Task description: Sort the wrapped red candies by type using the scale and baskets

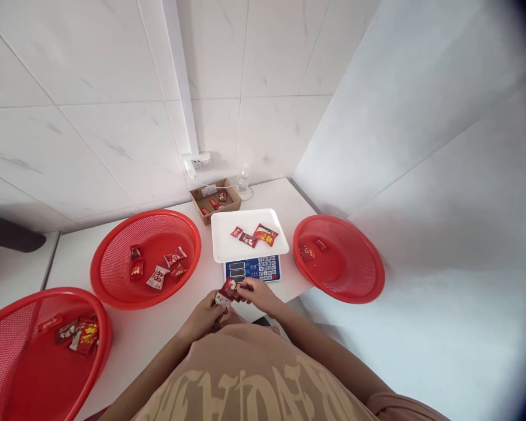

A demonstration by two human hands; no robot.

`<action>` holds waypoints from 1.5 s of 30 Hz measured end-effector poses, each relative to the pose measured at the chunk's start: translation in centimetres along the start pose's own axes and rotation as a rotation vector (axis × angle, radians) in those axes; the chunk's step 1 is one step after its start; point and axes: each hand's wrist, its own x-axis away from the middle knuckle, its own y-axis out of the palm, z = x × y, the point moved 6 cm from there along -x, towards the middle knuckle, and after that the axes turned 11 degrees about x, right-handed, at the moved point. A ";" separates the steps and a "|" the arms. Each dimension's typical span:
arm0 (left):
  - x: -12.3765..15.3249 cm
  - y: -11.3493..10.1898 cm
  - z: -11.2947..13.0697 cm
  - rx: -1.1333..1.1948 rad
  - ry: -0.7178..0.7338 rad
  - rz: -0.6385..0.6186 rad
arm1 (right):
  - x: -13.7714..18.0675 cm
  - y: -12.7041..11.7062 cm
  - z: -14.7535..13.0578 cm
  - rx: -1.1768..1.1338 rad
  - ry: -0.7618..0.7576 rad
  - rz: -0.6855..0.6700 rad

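Close to my body, at the table's front edge, my left hand (205, 316) is closed around small red and white snack packets (226, 293). From the other side my right hand (259, 294) pinches the edge of a dark red packet in the same bunch. How many packets are between the hands I cannot tell. Just beyond them stands a digital scale (252, 269) with a blue keypad. Its white tray (225, 234) carries several red packets (256, 235), lying flat and partly touching.
Red mesh baskets stand at the left (145, 304), near left (103, 351) and right (363, 298), each with some packets inside. Behind the scale are a cardboard box (206, 217) with packets and a clear bottle (242, 180). A cable runs from the wall socket (200, 162).
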 end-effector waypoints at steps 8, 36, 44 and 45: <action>0.1 -1.8 -1.1 0.202 -0.062 0.173 | -4.1 -3.2 0.4 -0.510 0.196 0.160; 0.0 -1.5 -0.4 0.109 -0.038 0.010 | 1.3 1.6 -0.8 -0.046 -0.095 -0.145; -0.6 -1.0 0.2 -0.003 0.098 0.020 | 2.1 2.5 -1.1 -0.052 -0.088 -0.286; -0.6 -0.7 0.2 0.018 0.076 0.008 | 1.9 2.4 -0.8 -0.041 -0.064 -0.255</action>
